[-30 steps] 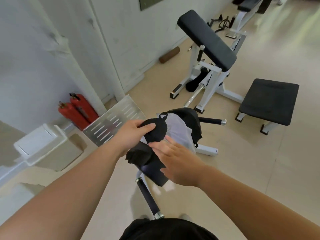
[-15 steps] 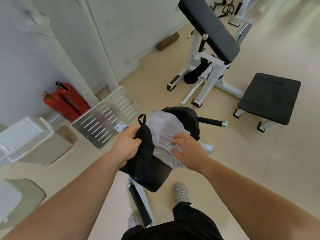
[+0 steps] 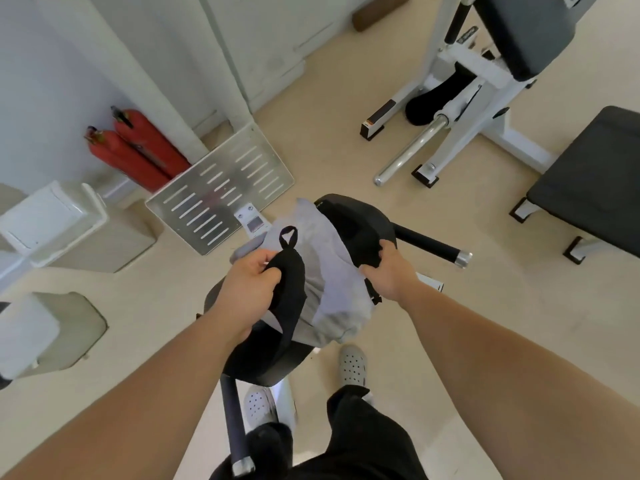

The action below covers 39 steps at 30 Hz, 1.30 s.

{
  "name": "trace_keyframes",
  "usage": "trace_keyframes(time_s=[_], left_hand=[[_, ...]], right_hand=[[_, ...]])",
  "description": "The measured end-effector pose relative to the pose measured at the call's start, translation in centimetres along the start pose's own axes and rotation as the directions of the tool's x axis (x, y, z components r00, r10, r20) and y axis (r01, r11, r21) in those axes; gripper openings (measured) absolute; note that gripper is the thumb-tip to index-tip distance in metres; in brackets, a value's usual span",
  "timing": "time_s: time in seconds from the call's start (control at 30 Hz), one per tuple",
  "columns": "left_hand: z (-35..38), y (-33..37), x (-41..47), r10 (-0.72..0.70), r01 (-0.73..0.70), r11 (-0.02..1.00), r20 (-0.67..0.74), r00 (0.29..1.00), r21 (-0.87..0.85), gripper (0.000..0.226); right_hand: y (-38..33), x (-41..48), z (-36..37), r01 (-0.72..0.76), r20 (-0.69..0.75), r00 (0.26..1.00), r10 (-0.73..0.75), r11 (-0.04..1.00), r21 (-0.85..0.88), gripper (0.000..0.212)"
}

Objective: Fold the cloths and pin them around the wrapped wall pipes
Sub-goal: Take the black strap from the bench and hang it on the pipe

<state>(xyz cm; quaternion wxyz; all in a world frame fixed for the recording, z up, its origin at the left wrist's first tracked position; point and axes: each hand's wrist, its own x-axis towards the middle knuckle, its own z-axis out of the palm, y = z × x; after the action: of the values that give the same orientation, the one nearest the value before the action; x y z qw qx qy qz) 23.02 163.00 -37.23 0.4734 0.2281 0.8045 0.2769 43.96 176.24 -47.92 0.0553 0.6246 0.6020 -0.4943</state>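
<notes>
Head view, items listed near to far.

1. Trousers and a shoe, at the bottom edge. The person stands over the gear.
2. Bar, metal-capped, running up to a black pad that carries the cloths.
3. Left hand: clenched round the black cloth, thumb over the top fold. The cloth's loop stands upright above the knuckles and its tail hangs over the pad's near side. Change: a second ago this cloth lay bunched on the heap under the hand. Now it is raised and hangs free.
4. Grey cloth: crumpled on the pad between the two hands, its left edge touching the black cloth.
5. Right hand: fingers curled over the edge of a dark piece at the heap's right side. Change: half a second ago this hand lay flat on the grey cloth. It has since gone right and taken a grip. The dark piece may be a third cloth or the machine's own padding; I cannot tell which.
6. Reading: the cloths are being sorted apart, one per hand. Folding is not yet begun, and pinning is further off.
7. Plate, slotted metal, beyond the pad. Two red extinguishers stand behind it by the wall.
8. Pipe, white-wrapped, running up the wall, well apart from both hands and every cloth.
9. Bench, far right.
</notes>
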Motion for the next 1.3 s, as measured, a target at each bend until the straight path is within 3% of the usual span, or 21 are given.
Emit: trace_keyframes(time_s=[0.07, 0.3, 0.5, 0.6, 0.7, 0.83, 1.0, 1.17, 1.3], left_hand=[[0.4, -0.1, 0.2, -0.022, 0.020, 0.999, -0.057, 0.998, -0.032, 0.035], [0.4, -1.6, -0.2, -0.070, 0.069, 0.998, -0.096, 0.993, -0.008, 0.030], [2.3, -1.9, 0.4, -0.003, 0.004, 1.000, -0.109, 0.994, 0.010, 0.024], [3.4, -1.6, 0.9, -0.002, 0.007, 0.999, -0.090, 0.996, 0.053, 0.022], [3.8, -1.2, 1.0, -0.019, 0.021, 0.999, -0.106, 0.994, 0.025, 0.021], [3.5, -0.9, 0.7, -0.031, 0.030, 0.999, -0.119, 0.992, -0.013, 0.021], [2.2, 0.3, -1.2, -0.029, 0.026, 0.999, -0.130, 0.991, -0.026, 0.024], [0.1, 2.1, -4.0, 0.029, -0.042, 0.997, -0.198, 0.980, -0.060, 0.028], [-2.3, 3.1, -5.6, 0.075, -0.100, 0.991, -0.253, 0.965, -0.087, 0.028]], right_hand=[[0.3, 0.9, 0.5, -0.015, -0.082, 0.996, 0.021, 0.997, 0.071, 0.079], [0.4, 2.4, 0.7, -0.058, -0.200, 0.979, 0.039, 0.994, -0.088, 0.072], [0.8, 3.7, 0.2, -0.013, -0.133, 0.991, -0.019, 0.971, -0.240, 0.051], [1.0, 3.3, 0.0, 0.012, -0.118, 0.993, -0.024, 0.995, -0.098, 0.047], [2.1, 2.0, -0.8, 0.009, -0.005, 1.000, -0.009, 1.000, -0.007, 0.063], [4.6, 0.6, -2.2, -0.004, 0.144, 0.989, 0.043, 0.966, -0.258, 0.046], [2.4, -1.4, -5.3, 0.141, -0.025, 0.988, -0.152, 0.958, -0.251, 0.020], [-3.6, -3.2, -8.7, 0.316, -0.195, 0.910, -0.366, 0.916, -0.247, 0.012], [-9.5, -4.9, -10.8, 0.418, -0.244, 0.884, -0.398, 0.907, 0.037, 0.025]])
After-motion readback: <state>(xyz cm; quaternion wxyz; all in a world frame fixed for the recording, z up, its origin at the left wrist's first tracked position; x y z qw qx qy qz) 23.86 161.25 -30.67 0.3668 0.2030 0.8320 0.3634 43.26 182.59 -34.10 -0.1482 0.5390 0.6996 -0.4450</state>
